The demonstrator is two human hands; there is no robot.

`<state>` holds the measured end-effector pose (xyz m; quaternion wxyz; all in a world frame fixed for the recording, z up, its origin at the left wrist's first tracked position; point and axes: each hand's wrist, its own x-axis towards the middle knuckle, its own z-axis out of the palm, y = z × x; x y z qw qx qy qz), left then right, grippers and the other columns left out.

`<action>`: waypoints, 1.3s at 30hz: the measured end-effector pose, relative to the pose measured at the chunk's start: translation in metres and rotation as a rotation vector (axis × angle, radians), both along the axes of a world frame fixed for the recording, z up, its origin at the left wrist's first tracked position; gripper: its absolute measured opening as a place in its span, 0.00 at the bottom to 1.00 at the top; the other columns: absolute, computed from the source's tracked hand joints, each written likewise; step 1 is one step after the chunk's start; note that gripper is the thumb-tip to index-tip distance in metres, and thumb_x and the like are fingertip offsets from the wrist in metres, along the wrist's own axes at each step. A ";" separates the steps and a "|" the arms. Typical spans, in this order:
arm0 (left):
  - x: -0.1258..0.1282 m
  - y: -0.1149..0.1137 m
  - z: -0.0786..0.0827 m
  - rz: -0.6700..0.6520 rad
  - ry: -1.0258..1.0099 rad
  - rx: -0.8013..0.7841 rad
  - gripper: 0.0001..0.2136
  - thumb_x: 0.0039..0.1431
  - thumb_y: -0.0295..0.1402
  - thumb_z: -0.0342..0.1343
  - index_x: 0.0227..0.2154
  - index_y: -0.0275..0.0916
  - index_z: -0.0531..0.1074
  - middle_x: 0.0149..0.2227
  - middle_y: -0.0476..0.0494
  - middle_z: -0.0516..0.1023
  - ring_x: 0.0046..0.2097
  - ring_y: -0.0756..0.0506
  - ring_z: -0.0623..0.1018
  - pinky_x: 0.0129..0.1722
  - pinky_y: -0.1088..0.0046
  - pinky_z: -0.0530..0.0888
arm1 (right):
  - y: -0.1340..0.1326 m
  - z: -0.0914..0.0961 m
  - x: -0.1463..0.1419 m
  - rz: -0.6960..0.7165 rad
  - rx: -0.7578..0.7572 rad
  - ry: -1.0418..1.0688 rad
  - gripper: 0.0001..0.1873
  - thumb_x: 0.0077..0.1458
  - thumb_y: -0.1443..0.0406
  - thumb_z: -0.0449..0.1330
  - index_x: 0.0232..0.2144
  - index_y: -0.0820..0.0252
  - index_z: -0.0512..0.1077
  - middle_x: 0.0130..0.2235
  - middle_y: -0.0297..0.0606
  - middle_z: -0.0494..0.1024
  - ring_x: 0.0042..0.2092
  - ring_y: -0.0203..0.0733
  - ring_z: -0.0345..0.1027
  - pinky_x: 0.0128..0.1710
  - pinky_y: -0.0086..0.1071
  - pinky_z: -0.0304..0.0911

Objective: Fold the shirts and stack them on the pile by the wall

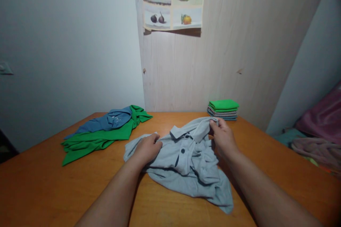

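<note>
A light grey polo shirt (170, 158) lies crumpled on the orange-brown table, its collar and dark buttons facing up. My right hand (223, 135) pinches the shirt by the collar's far right end and lifts that part a little. On the shirt's left side, my left hand (149, 148) is closed on the fabric, thumb on top and the other fingers partly hidden. The shirt's lower edge spreads toward me in loose folds, with one corner reaching to the right.
Unfolded green (103, 140) and blue (106, 120) garments lie in a heap at the table's (39, 181) back left. A neat stack of folded clothes (223, 110), green on top, stands at the back right. Walls rise behind; bedding (317, 149) shows at far right.
</note>
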<state>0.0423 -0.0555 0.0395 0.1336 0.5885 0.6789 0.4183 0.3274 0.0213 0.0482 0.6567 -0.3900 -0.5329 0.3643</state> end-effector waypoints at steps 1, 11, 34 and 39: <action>0.000 -0.001 0.000 -0.010 0.025 0.000 0.02 0.45 0.33 0.61 0.26 0.44 0.76 0.31 0.43 0.82 0.38 0.38 0.79 0.37 0.68 0.68 | 0.000 0.001 0.000 0.016 -0.015 0.051 0.18 0.56 0.49 0.63 0.41 0.53 0.72 0.33 0.31 0.77 0.34 0.39 0.71 0.34 0.30 0.66; -0.001 0.002 0.013 0.164 0.049 0.254 0.08 0.59 0.37 0.51 0.32 0.42 0.74 0.35 0.43 0.80 0.40 0.40 0.77 0.40 0.67 0.69 | -0.004 0.003 -0.005 0.138 -0.052 0.178 0.19 0.53 0.50 0.67 0.40 0.54 0.71 0.30 0.28 0.75 0.29 0.37 0.68 0.30 0.29 0.64; -0.010 0.002 0.024 0.263 -0.292 0.357 0.06 0.56 0.37 0.53 0.28 0.42 0.68 0.27 0.52 0.69 0.32 0.46 0.70 0.31 0.72 0.64 | 0.001 -0.016 0.005 0.174 -0.141 -0.645 0.34 0.54 0.51 0.66 0.59 0.61 0.71 0.25 0.31 0.74 0.27 0.39 0.68 0.25 0.30 0.57; -0.007 0.000 0.027 0.194 -0.470 0.328 0.07 0.52 0.38 0.57 0.27 0.40 0.70 0.25 0.54 0.67 0.28 0.48 0.67 0.28 0.73 0.62 | -0.007 -0.016 0.000 0.418 -0.037 -0.832 0.17 0.53 0.56 0.65 0.43 0.58 0.79 0.29 0.32 0.76 0.30 0.37 0.67 0.27 0.27 0.56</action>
